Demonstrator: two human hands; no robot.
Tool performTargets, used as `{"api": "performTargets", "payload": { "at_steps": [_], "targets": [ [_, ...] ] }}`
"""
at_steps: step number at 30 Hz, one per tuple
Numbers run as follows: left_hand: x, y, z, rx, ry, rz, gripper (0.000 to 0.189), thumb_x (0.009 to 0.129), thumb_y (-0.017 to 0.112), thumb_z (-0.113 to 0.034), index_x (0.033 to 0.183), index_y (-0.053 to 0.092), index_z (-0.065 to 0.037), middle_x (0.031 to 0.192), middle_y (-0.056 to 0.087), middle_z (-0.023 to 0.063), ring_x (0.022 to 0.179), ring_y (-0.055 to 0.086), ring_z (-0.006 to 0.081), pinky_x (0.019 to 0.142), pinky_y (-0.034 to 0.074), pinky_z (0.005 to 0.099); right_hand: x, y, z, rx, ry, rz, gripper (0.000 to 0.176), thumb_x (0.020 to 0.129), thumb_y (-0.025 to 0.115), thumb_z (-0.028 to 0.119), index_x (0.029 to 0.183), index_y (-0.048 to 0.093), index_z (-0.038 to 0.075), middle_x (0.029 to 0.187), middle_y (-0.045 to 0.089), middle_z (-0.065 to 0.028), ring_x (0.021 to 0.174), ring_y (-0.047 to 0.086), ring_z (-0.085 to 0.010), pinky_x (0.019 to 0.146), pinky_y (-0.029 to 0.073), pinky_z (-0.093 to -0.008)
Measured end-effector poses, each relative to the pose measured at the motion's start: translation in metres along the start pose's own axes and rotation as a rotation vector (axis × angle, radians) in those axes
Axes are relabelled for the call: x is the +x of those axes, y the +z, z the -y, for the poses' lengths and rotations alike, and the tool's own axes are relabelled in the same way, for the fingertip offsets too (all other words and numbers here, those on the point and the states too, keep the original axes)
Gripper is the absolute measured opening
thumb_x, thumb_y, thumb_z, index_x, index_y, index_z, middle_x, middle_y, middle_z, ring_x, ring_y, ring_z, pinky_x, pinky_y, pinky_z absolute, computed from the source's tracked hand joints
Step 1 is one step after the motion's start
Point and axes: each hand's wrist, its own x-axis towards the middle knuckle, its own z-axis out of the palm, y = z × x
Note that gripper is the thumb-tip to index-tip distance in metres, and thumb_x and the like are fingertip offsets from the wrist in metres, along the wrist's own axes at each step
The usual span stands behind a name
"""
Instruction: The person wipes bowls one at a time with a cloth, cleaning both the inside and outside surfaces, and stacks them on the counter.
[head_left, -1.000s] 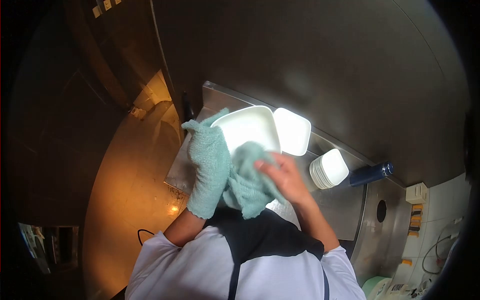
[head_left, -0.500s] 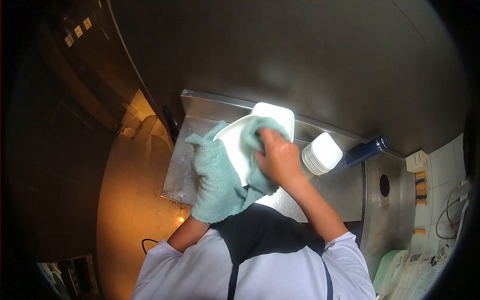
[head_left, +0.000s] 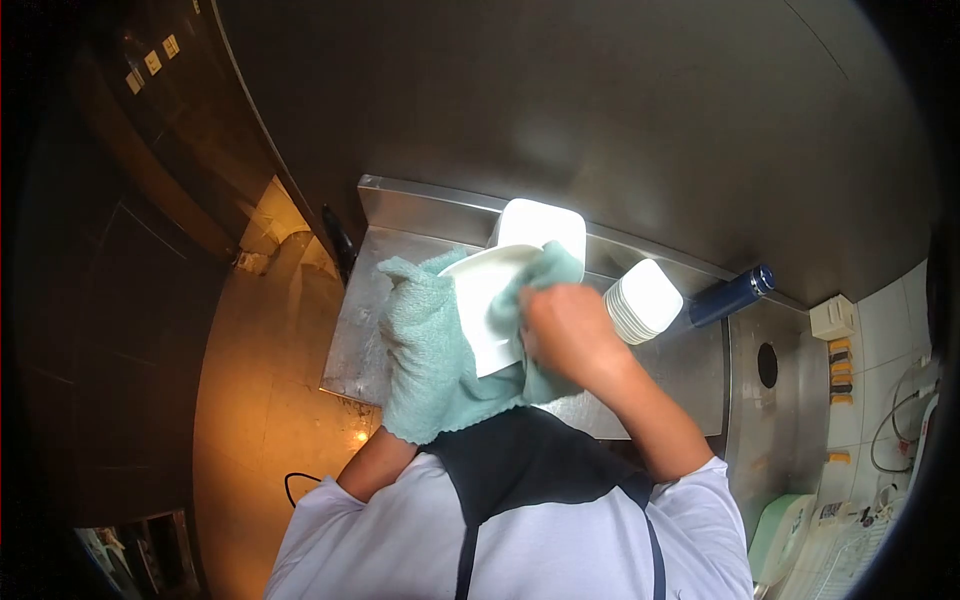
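Note:
A white dish [head_left: 484,310] is tilted in front of my chest, its left side wrapped in a pale green towel [head_left: 428,350]. The towel covers my left hand completely, so its fingers are hidden. My right hand [head_left: 566,325] is closed on the towel's other end, which it presses against the dish's right side. Just behind the dish stands a stack of white square dishes [head_left: 545,228]. A second stack of smaller white dishes [head_left: 650,297] leans to the right of my right hand.
The steel counter [head_left: 360,330] has a raised back edge. On its right lies a dark blue bottle [head_left: 733,296], near a steel surface with a round dark hole [head_left: 767,366]. A white box [head_left: 833,318] is by the tiled wall. A green-edged container [head_left: 783,538] stands lower right.
My right hand has moved slightly right and down with the towel end, uncovering more of the dish's inside. The dish has shifted slightly in the towel.

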Motion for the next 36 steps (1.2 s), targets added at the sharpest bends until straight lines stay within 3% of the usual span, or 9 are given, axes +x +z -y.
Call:
{"api": "performTargets", "payload": {
  "at_steps": [4,12,15,18,20,25,31,33,36],
  "targets": [
    [-0.003,0.009,0.023,0.197,0.056,0.004,0.049,0.107,0.06,-0.013,0.151,0.044,0.002,0.137,0.055,0.0117,0.125,0.055,0.0216,0.109,0.047,0.0333,0.017,0.021,0.01,0.206,-0.083,-0.608,0.036,0.078,0.078,0.01,0.106,0.056,0.005,0.083,0.07,-0.017,0.077,0.071,-0.039,0.065,0.057,-0.048],
    [0.019,-0.03,0.055,0.143,-0.052,-0.205,0.047,0.105,0.063,-0.013,0.147,0.048,0.002,0.136,0.057,0.0127,0.124,0.056,0.0218,0.107,0.048,0.0333,-0.032,0.019,0.004,0.185,-0.238,-0.175,0.029,0.078,0.073,0.007,0.106,0.066,0.002,0.084,0.069,-0.0187,0.078,0.072,-0.0366,0.07,0.057,-0.0472],
    [0.024,-0.047,0.044,0.176,-0.024,-0.246,0.046,0.104,0.064,-0.013,0.146,0.05,0.003,0.135,0.058,0.013,0.124,0.057,0.0219,0.106,0.049,0.0333,-0.054,0.023,-0.033,0.388,-0.15,-0.604,0.03,0.084,0.073,0.014,0.11,0.072,0.0,0.097,0.076,-0.0204,0.081,0.075,-0.0366,0.073,0.061,-0.0428],
    [0.023,-0.044,0.047,0.24,0.021,-0.252,0.046,0.104,0.065,-0.013,0.144,0.051,0.003,0.135,0.059,0.0134,0.124,0.057,0.022,0.106,0.049,0.0333,-0.074,0.04,-0.032,0.988,-0.039,-0.699,0.036,0.085,0.073,0.015,0.117,0.075,-0.001,0.11,0.076,-0.0217,0.095,0.076,-0.0376,0.085,0.061,-0.0429],
    [0.027,-0.024,0.036,0.203,0.056,-0.24,0.045,0.103,0.065,-0.013,0.143,0.053,0.003,0.134,0.059,0.0136,0.124,0.057,0.022,0.105,0.05,0.0333,-0.076,0.06,-0.007,0.744,-0.18,-0.693,0.042,0.084,0.072,0.02,0.12,0.073,-0.002,0.138,0.062,-0.0303,0.133,0.059,-0.0461,0.114,0.044,-0.0532],
    [0.043,0.035,-0.034,-0.222,-0.002,-0.137,0.029,0.101,0.065,-0.007,0.129,0.063,0.001,0.127,0.065,0.012,0.116,0.063,0.0223,0.094,0.055,0.0332,-0.052,0.022,0.014,0.616,-0.442,-0.865,0.062,0.09,0.069,0.029,0.141,0.06,-0.004,0.147,0.054,-0.0332,0.143,0.049,-0.0465,0.118,0.039,-0.0529],
    [0.046,0.051,-0.009,-0.22,-0.022,-0.087,0.032,0.099,0.066,-0.005,0.131,0.063,0.002,0.125,0.067,0.0131,0.113,0.065,0.024,0.094,0.055,0.0331,0.003,0.108,-0.013,1.728,-0.003,-0.446,0.062,0.104,0.058,0.042,0.146,0.054,-0.005,0.133,0.065,-0.019,0.117,0.065,-0.0251,0.105,0.051,-0.0393],
    [0.049,0.046,0.016,-0.124,-0.02,-0.102,0.033,0.099,0.067,-0.005,0.131,0.063,0.002,0.124,0.067,0.0135,0.112,0.066,0.0246,0.093,0.056,0.033,0.003,0.105,-0.018,2.413,-0.182,-0.144,0.056,0.111,0.053,0.042,0.147,0.054,-0.001,0.13,0.067,-0.0118,0.114,0.066,-0.0162,0.106,0.053,-0.0341],
    [0.063,0.018,0.066,0.178,0.042,-0.137,0.035,0.098,0.068,-0.004,0.132,0.063,0.002,0.123,0.068,0.0141,0.111,0.067,0.0254,0.093,0.056,0.0329,-0.017,0.115,0.012,2.327,0.28,-0.313,0.046,0.115,0.046,0.036,0.147,0.054,0.005,0.133,0.066,-0.007,0.119,0.064,-0.0178,0.109,0.05,-0.0332]
  ]
}}
